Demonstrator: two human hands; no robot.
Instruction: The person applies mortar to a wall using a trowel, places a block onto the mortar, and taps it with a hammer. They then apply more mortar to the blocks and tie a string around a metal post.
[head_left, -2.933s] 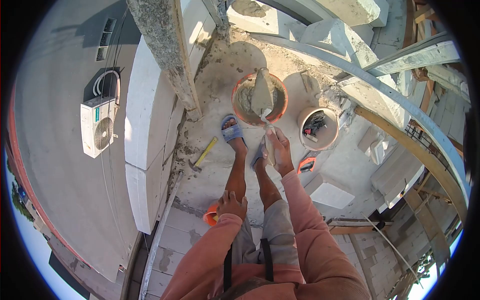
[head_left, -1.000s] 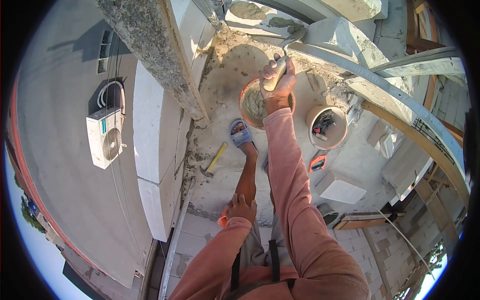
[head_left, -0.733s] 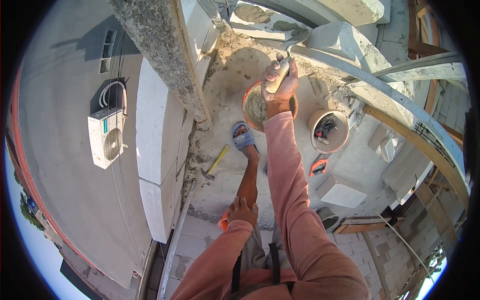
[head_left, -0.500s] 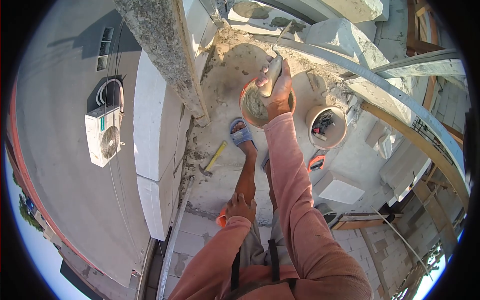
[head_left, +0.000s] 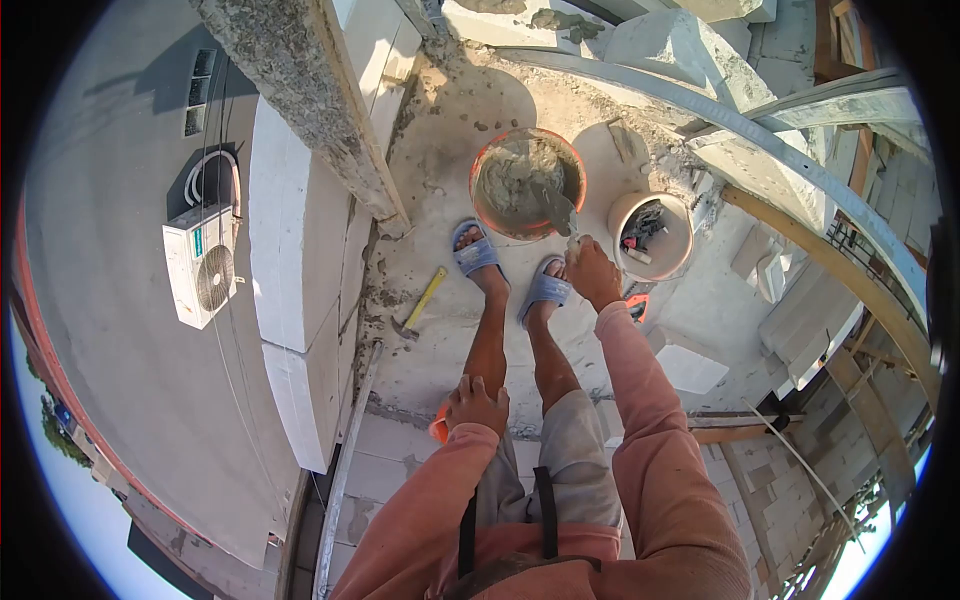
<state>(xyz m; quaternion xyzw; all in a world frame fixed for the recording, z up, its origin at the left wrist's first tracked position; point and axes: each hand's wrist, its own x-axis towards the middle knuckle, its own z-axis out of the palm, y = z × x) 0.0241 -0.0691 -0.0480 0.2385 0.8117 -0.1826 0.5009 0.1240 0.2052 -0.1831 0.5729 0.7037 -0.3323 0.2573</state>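
Note:
My right hand [head_left: 594,273] is closed round the handle of a trowel [head_left: 557,212], whose blade dips over the right side of an orange-rimmed bucket [head_left: 476,190]. Wet grey mortar [head_left: 518,180] fills much of this bucket. My left hand [head_left: 478,406] rests on my left knee, fingers spread, holding nothing. An orange object [head_left: 439,424] shows partly behind that knee. My sandalled feet stand just below the bucket.
A pale bucket [head_left: 683,237] with tools stands right of the mortar bucket. A yellow-handled hammer [head_left: 420,303] lies on the left. White blocks [head_left: 688,362], a concrete post [head_left: 310,90] and a curved metal bar [head_left: 780,170] surround the floor.
My right hand has come down and back from above the mortar bucket, and the trowel now points into it. The left hand stays on the knee.

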